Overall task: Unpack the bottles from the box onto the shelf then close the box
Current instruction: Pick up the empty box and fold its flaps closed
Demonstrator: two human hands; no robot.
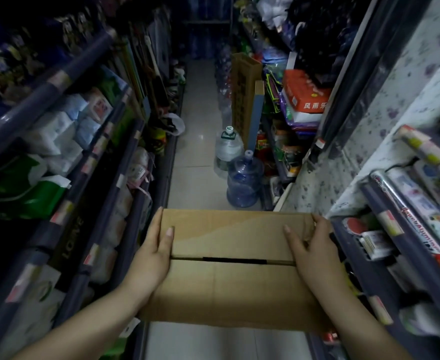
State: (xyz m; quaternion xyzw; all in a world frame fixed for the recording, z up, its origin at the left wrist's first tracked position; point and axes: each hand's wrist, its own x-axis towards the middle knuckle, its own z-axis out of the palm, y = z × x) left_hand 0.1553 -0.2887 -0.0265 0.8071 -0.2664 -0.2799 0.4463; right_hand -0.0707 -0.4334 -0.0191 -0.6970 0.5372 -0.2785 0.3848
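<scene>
A brown cardboard box (229, 281) fills the lower middle of the view, its two top flaps folded down with a narrow dark slit between them. My left hand (154, 253) holds the box's left side, thumb lying on the top flap and fingers down the side. At the opposite side my right hand (310, 253) grips the right edge, thumb on top and fingers wrapped over the far corner. No bottles from the box are visible; its inside is hidden. The shelf (385, 261) on the right carries small dark bottles and packaged goods close to my right hand.
I stand in a narrow shop aisle with a pale tiled floor (198, 157). Shelves of packaged goods (65, 141) line the left. Two large water jugs (242, 178) stand on the floor just beyond the box. A tall carton (242, 97) leans at the right shelving.
</scene>
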